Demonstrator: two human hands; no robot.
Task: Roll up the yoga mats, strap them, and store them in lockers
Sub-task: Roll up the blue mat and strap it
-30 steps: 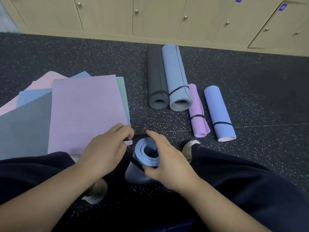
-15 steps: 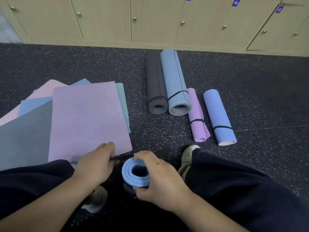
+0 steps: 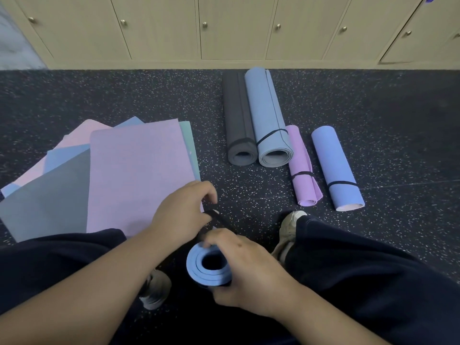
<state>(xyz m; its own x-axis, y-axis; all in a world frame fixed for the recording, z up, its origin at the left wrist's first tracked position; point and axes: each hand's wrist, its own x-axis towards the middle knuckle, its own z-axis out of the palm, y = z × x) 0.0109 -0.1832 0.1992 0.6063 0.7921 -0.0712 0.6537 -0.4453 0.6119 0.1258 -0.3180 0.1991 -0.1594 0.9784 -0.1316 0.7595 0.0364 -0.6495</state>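
Both hands busy: right hand point(image 3: 249, 267) fingers curled round upright blue rolled mat point(image 3: 207, 270) between knees on floor; left hand point(image 3: 181, 212) fingers pinch black strap point(image 3: 216, 218) just above roll's far rim.

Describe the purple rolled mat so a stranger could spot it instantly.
Find the row of four rolled mats on the dark floor before the lockers. The purple mat is third from the left, between the grey-blue mat and blue mat. It is the thinnest, loosely rolled.
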